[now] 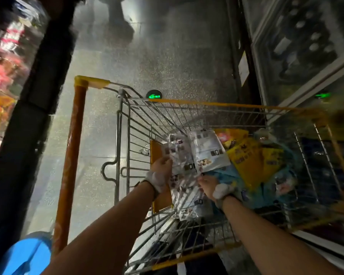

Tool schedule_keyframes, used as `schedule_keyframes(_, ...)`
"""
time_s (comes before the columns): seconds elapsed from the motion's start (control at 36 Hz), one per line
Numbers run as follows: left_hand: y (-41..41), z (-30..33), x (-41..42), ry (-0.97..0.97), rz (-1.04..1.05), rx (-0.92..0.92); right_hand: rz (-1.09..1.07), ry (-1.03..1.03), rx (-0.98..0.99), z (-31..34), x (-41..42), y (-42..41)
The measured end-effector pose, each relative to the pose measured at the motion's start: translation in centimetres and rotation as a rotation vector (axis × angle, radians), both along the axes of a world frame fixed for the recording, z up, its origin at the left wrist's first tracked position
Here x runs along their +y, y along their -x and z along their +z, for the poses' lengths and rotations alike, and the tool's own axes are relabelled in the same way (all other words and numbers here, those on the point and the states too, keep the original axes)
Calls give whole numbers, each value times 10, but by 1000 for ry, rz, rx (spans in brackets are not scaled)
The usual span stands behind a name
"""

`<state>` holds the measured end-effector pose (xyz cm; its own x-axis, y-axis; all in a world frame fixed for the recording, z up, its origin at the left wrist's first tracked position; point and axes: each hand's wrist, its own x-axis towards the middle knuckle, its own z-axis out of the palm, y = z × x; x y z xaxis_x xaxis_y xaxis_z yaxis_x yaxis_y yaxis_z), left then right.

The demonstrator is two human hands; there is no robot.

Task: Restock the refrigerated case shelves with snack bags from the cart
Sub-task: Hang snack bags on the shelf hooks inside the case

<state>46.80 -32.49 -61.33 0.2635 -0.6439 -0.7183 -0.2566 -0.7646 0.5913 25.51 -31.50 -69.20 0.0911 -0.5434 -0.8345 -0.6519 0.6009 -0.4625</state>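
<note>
Both arms reach down into a wire shopping cart (139, 124) with yellow rim trim and an orange handle bar at its left side. The left hand (161, 164) grips the left edge of a white snack bag (180, 155) printed with small dark squares, its fingers curled round that edge. The right hand (207, 184) sits lower and to the right, its fingers closed on the bottom corner of a second white snack bag (208, 150) that lies beside the first and overlaps it; blur keeps the exact finger placement from being clear. Each wrist wears a pale padded band. More white bags of the same kind lie under the two held ones, down toward the near end of the basket. Just right of them rest yellow snack bags (250, 155) with dark print, and below those a light blue package (266, 187). The cart stands on a speckled grey floor (167, 62). A glass-fronted case (298, 46) with dim rows of goods runs along the right, and blurred red and orange packets (2, 80) show at the far left edge
</note>
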Motion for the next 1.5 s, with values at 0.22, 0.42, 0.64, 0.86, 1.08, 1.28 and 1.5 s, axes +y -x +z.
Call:
schedule_keyframes(0.22,-28,-56,9,-83,46,59,-211,-143,-109,-12,3,-32)
schedule_keyframes(0.42,-14,-20,6,-90,68,81,-556,-277,-145,-30,-1,-44)
schedule_keyframes(0.64,-3,-22,4,-105,43,54,-719,-377,-215,-52,4,-47)
schedule_keyframes(0.86,1,-21,9,-24,-119,-37,-641,-297,-316,-27,-18,-59)
schedule_keyframes(1.08,10,0,1,259,-756,-550,-850,-226,-654,26,-56,-71)
schedule_keyframes(1.28,6,20,-30,370,-786,-789,-798,-184,-756,66,-79,-66)
schedule_keyframes(1.5,8,49,-65,533,-687,-700,-770,283,-584,66,-76,-31)
